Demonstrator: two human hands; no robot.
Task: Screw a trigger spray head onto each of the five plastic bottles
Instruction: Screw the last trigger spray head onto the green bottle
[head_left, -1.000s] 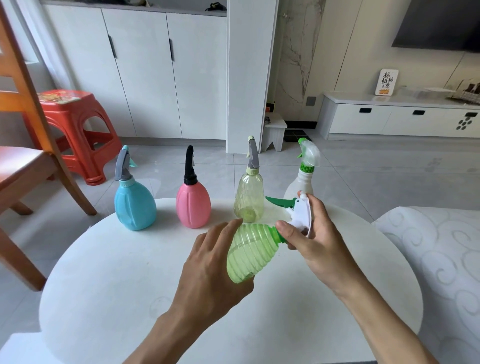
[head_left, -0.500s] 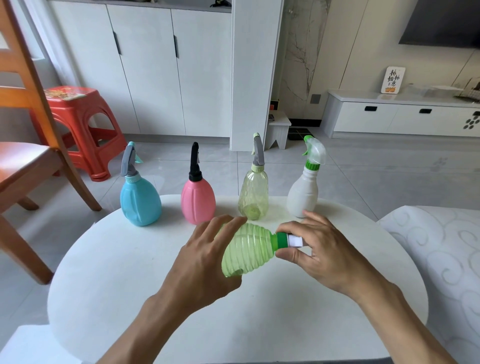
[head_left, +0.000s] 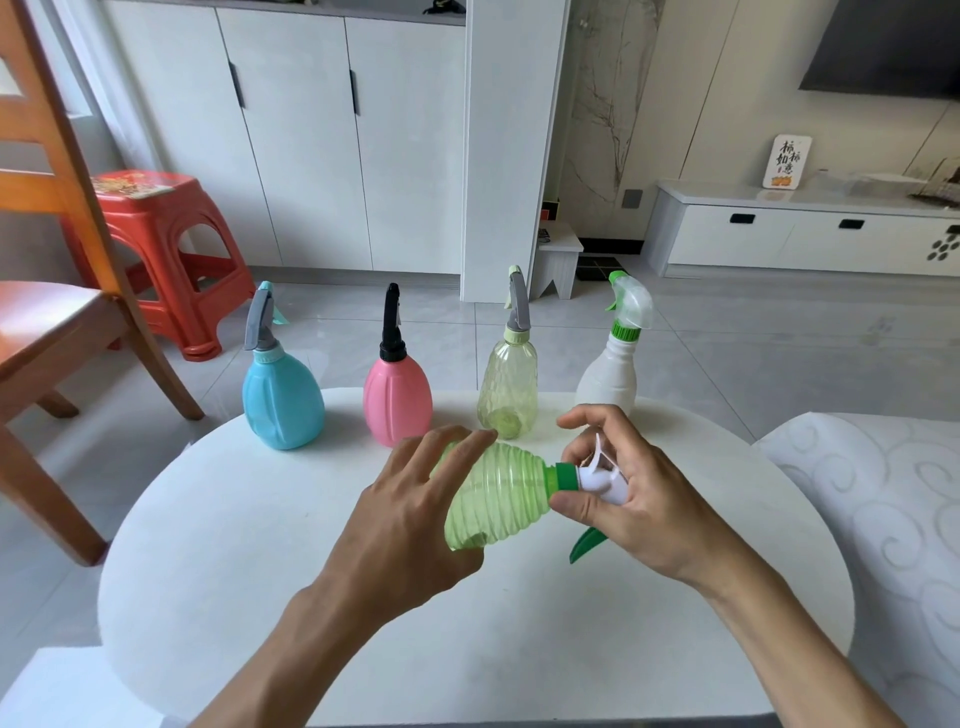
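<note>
The ribbed green bottle (head_left: 498, 499) is held on its side above the middle of the round white table (head_left: 260, 545), neck pointing to the person's right. The left hand (head_left: 410, 525) wraps the bottle's body, fingers curled over the top. The right hand (head_left: 634, 499) is closed around the white spray head (head_left: 602, 475) at the bottle's green collar, thumb and fingers pinching it; the green trigger (head_left: 587, 550) sticks out below that hand, pointing down toward the table.

Beyond the green bottle, along the table's far edge, four more bottles stand upright in a row with heads already on: a blue bottle (head_left: 283, 400) farthest left, then a pink bottle (head_left: 397, 400), a clear bottle (head_left: 508, 389) directly behind the green one, and a white bottle (head_left: 608, 382) farthest right. Past the table's left side are a wooden chair (head_left: 47, 322) and a red stool (head_left: 156, 249).
</note>
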